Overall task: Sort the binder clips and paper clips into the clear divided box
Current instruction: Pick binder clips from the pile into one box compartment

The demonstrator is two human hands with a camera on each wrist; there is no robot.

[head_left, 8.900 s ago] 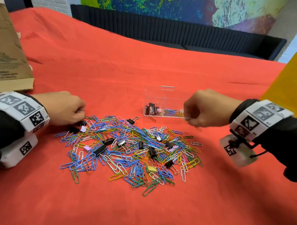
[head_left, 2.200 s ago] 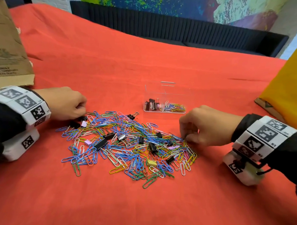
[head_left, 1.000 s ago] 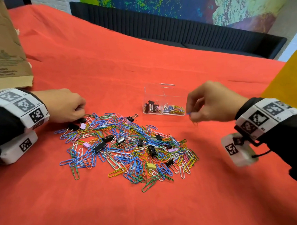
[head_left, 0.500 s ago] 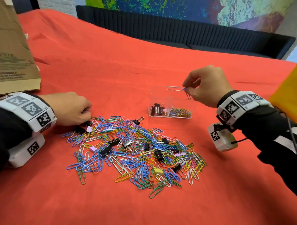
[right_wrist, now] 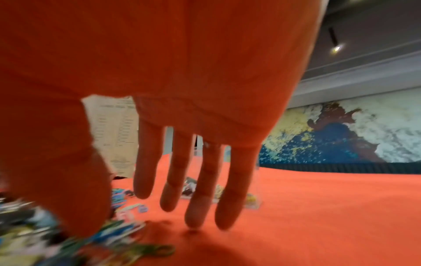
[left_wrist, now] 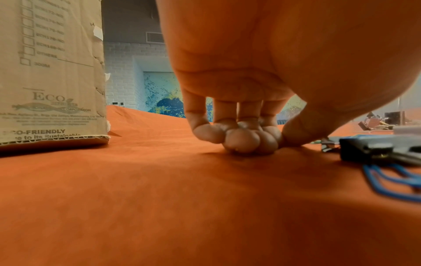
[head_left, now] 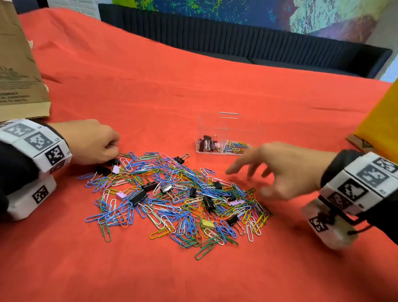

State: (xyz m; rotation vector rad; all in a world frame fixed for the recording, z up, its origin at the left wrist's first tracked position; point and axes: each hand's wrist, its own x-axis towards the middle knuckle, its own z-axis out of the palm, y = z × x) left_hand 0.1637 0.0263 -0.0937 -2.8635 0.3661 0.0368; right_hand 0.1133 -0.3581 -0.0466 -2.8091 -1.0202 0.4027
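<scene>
A mixed pile of coloured paper clips and binder clips lies on the red cloth. Behind it stands the clear divided box, with binder clips in its left compartment and paper clips in its right one. My right hand hovers low over the pile's right edge, blurred, fingers spread and straight, holding nothing; the right wrist view shows the spread fingers above the cloth. My left hand rests at the pile's left edge with its curled fingertips pressed on the cloth and nothing seen in them.
A brown paper bag stands at the far left, close behind my left wrist. A yellow bag sits at the right edge. A dark sofa runs along the table's far side. Bare red cloth lies in front of the pile.
My right hand, which pinched a blue paper clip over the box half a second ago, has come down toward the pile with its fingers spread and empty. The left hand has stayed put.
</scene>
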